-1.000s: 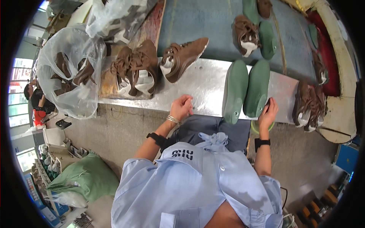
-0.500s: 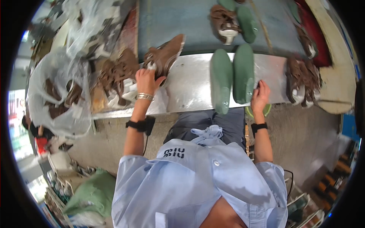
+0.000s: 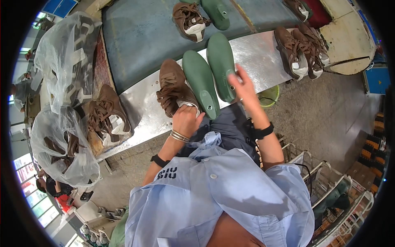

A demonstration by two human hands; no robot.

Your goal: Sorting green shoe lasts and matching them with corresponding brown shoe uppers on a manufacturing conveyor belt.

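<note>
A brown lace-up shoe upper (image 3: pixel 169 88) with a white heel lies toe away on the metal ledge (image 3: pixel 142 113). My left hand (image 3: pixel 186 122) is closed on its heel end, the fingertips partly hidden inside it. Just right of the upper rests one green shoe last (image 3: pixel 200 84), touching or nearly touching it. A second green last (image 3: pixel 221 68) lies beside the first, both with their toes pointing away. Over this second last's heel end is my right hand (image 3: pixel 243 87), its fingers stretched out and a little blurred, holding nothing.
More brown uppers (image 3: pixel 108 115) stand at the ledge's left end, and several others (image 3: pixel 302 51) at its right. A clear plastic bag (image 3: pixel 63 148) with uppers hangs at the left. Beyond lies a grey-blue conveyor belt (image 3: pixel 140 37) carrying another upper (image 3: pixel 190 21) and a green last (image 3: pixel 215 14).
My left hand has brought an upper from the left group to beside the green lasts. My right hand has shifted from beside the right last to over it. The view has turned.
</note>
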